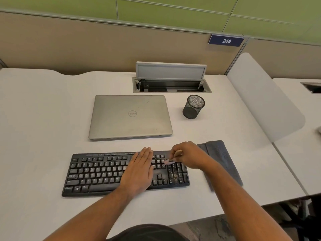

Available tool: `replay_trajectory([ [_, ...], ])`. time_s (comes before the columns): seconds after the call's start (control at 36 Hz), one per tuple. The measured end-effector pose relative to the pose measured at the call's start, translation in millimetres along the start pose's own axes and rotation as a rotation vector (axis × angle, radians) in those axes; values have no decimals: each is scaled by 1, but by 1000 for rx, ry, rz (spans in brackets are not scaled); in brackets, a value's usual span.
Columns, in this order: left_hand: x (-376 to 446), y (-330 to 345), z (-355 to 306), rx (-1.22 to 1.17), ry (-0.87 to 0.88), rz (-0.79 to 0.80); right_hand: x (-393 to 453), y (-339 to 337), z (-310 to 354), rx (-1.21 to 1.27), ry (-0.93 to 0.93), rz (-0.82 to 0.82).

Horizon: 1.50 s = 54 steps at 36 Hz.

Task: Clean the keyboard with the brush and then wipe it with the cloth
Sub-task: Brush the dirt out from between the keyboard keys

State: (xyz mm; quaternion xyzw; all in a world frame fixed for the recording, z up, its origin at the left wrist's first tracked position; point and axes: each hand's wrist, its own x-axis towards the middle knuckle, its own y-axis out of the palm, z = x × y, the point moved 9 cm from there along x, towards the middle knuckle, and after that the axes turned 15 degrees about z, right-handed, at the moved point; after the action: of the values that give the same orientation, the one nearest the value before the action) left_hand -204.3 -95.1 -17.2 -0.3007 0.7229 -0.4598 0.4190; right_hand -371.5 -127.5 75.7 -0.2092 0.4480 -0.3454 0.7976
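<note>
While flat left fingers (145, 153) press keyboard (97, 173), right pinches brush (171, 160)

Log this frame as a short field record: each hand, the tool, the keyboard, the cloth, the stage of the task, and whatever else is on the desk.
left hand: flat on keyboard, fingers straight
right hand: grips brush
brush: bristles on keys by the numpad's top left
keyboard: debris visible on numpad
cloth: folded, on desk right of keyboard, untouched
stage: brushing; wiping not begun
other items: closed laptop, mesh pen cup
</note>
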Motion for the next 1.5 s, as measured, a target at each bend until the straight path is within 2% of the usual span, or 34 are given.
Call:
replay_trajectory([
  [0.17,-1,-1,-1,3,2,1,-7,-15,-9,-196,82,2],
  [0.28,0,0,1,-2,-1,-20,-3,-8,11,-38,-25,-1],
  [0.36,-1,1,1,-11,0,-20,0,2,19,-42,-56,6],
  [0.61,-1,1,1,12,4,-22,-14,-18,-22,-252,163,30],
  [0.69,-1,-1,1,23,2,-32,-13,-21,-22,-142,138,1],
  [0.78,-1,-1,2,16,-2,-26,-11,-14,-6,81,23,-24],
  [0.83,-1,-1,2,8,-4,-23,-7,-3,6,134,-39,-27],
  [0.97,-1,-2,0,15,1,-19,-4,5,-7,124,5,-58],
  [1.19,-2,-2,-1,22,-2,-14,-21,-17,-42,-127,184,-64],
  [1.36,-1,-1,1,-2,5,-30,-14,-4,-2,193,-42,-147],
  [1.5,-1,-1,-1,-6,17,-18,-16,7,-14,212,0,-141],
])
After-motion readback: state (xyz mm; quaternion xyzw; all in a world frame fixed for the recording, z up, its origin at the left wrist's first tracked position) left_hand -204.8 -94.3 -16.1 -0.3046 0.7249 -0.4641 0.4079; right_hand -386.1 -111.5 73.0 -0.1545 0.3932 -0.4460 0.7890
